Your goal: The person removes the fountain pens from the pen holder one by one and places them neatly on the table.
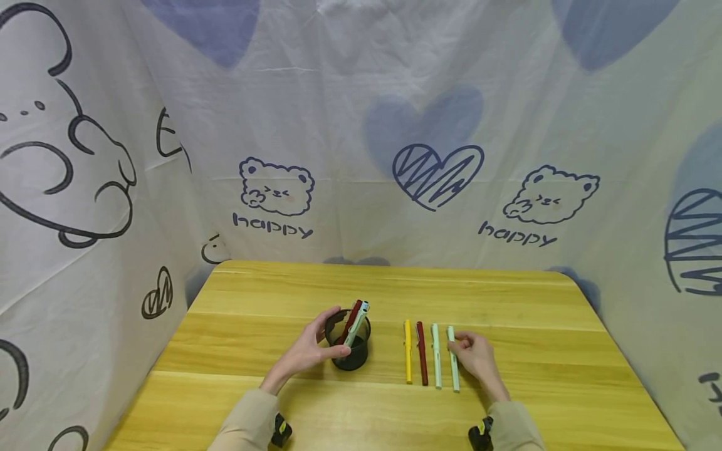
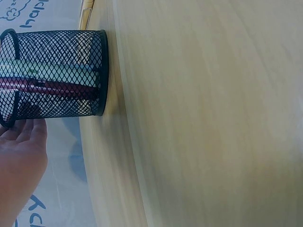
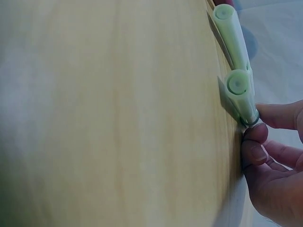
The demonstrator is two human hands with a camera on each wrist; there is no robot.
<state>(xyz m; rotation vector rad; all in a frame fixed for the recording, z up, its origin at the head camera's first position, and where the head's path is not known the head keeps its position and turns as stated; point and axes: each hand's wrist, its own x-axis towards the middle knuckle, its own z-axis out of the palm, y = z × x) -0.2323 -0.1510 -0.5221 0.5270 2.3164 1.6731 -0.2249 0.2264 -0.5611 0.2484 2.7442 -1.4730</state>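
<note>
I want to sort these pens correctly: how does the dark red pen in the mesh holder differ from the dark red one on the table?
The holder pen leans inside the black mesh holder; the table pen lies flat on the wood-grain table. The holder pen is beside a pale green pen; the table pen lies between a yellow pen and another pale green pen. Both are dark red.

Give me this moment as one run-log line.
Left hand: holds mesh cup, pens inside | Right hand: pinches rightmost pale green pen | On table: yellow pen, dark red pen, other pale green pen
</note>
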